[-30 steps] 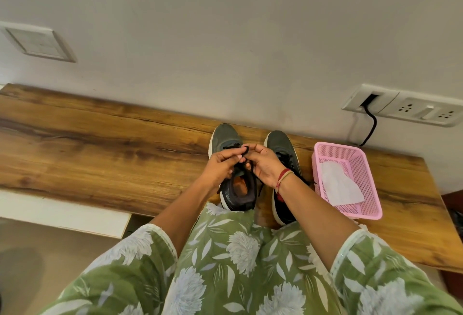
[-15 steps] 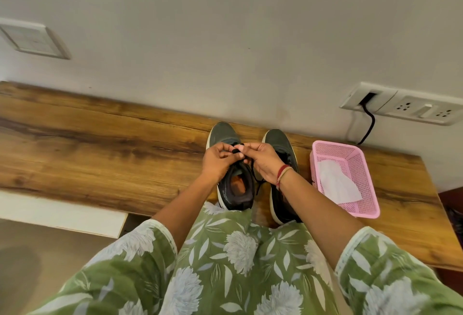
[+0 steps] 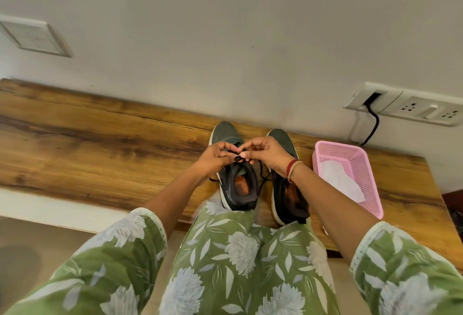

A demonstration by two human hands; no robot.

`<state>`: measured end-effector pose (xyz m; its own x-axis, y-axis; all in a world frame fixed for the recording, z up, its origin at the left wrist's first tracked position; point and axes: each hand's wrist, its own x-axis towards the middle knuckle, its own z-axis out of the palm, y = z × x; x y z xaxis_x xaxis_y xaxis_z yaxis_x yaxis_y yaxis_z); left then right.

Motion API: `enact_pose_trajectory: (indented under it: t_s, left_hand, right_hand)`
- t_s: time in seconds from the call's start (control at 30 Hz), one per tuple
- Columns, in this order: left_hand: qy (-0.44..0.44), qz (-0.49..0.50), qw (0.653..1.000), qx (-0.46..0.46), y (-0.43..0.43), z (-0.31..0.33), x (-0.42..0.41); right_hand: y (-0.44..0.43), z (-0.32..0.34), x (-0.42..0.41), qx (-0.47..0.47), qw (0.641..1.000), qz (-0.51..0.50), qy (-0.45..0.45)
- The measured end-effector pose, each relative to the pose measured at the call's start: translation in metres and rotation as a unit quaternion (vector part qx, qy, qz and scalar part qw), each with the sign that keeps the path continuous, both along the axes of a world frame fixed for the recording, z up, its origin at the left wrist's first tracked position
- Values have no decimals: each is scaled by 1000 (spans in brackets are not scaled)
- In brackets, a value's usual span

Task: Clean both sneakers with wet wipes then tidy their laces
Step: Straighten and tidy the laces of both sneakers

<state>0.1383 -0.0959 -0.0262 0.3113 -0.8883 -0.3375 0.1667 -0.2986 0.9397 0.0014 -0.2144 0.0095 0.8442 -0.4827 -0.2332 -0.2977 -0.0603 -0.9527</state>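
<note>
Two dark grey sneakers stand side by side on the wooden shelf (image 3: 100, 144), toes to the wall. Over the left sneaker (image 3: 236, 189) my left hand (image 3: 215, 158) and my right hand (image 3: 268, 154) meet, each pinching its black lace (image 3: 238, 159) above the tongue. Loose lace ends trail down between the shoes. The right sneaker (image 3: 288, 196) is partly hidden under my right wrist; its laces are mostly out of sight.
A pink mesh basket (image 3: 360, 161) holding a white wipe (image 3: 340, 184) stands right of the shoes. A wall socket strip (image 3: 406, 109) with a black cable hangs above it. The shelf's front edge runs just before my green floral dress.
Both hands stay at the left sneaker's lace. The fingertips have closed together over the lace, and the hands have lifted slightly above the tongue.
</note>
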Motion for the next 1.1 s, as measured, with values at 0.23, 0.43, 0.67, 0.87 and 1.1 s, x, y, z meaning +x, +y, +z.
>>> enact_pose_trajectory:
  t_s: [0.23, 0.43, 0.67, 0.87, 1.1]
  left_hand:
    - [-42, 46, 998, 22, 0, -5, -3]
    - [-110, 95, 989, 19, 4, -2, -4]
    - [-108, 88, 990, 8, 10, 0, -8]
    - [-116, 1, 993, 10, 2, 9, -8]
    - [-185, 33, 981, 36, -2, -3, -2]
  right_hand:
    - [7, 2, 1, -205, 976, 36, 64]
    - [29, -1, 7, -500, 859, 81, 70]
    - [39, -16, 5, -455, 888, -53, 39]
    - [39, -17, 3, -434, 897, -75, 42]
    - [36, -18, 7, -339, 930, -140, 28]
